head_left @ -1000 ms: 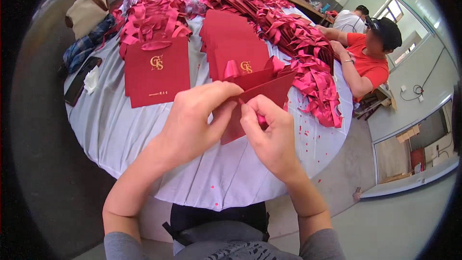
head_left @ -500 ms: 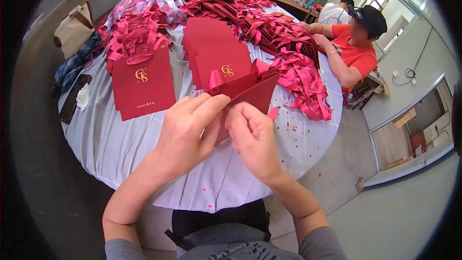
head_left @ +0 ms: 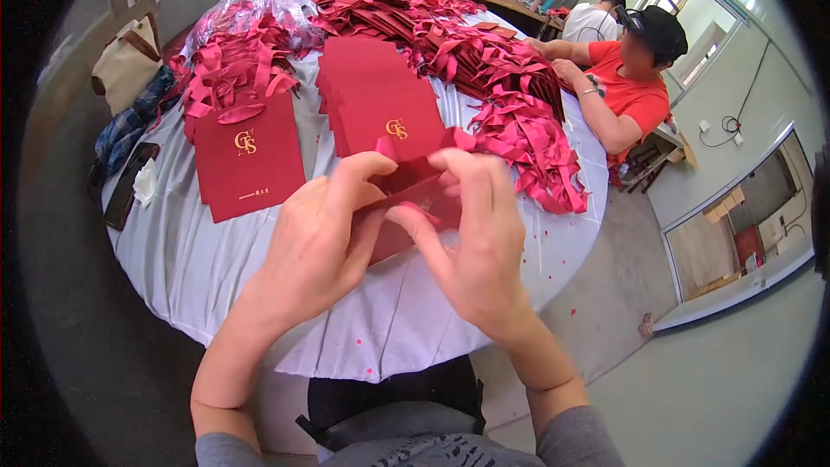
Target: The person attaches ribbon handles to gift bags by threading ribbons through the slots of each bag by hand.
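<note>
1. I see deep red on the held bag (head_left: 391, 245).
2. The left bag (head_left: 251, 171) matches that red, with a gold emblem (head_left: 245, 143).
3. Brighter, glossy pink-red ribbons (head_left: 538, 153) show at right.
4. I have a pale grey-white desk cover (head_left: 216, 272) with red specks (head_left: 370, 371) near me.
5. Far left, I make out a cream handbag (head_left: 124, 69) trimmed brown, and blue plaid cloth (head_left: 134, 114).
6. Right, my feed shows an orange-red shirt (head_left: 635, 112).

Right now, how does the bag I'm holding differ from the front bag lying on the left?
The held bag is tilted up; the left bag lies flat. The held bag is partly covered by your hands, while the left bag's gold emblem shows plainly. Both are red.
</note>
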Available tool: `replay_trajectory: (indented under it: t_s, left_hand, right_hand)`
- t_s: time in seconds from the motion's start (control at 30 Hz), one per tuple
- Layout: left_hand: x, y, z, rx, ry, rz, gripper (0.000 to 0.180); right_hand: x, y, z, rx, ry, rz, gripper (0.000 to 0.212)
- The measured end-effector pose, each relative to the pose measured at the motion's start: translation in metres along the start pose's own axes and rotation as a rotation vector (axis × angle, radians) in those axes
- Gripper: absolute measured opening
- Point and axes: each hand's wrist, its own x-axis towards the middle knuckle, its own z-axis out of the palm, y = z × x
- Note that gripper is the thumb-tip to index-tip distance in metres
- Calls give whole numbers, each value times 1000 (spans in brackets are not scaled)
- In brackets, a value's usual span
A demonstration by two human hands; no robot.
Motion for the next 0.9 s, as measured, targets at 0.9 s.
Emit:
replay_trajectory:
  t_s: [0.9]
  left_hand:
    - [-1, 4, 15, 131, 13, 132, 26]
  right_hand:
    - [85, 20, -18, 124, -985, 202, 17]
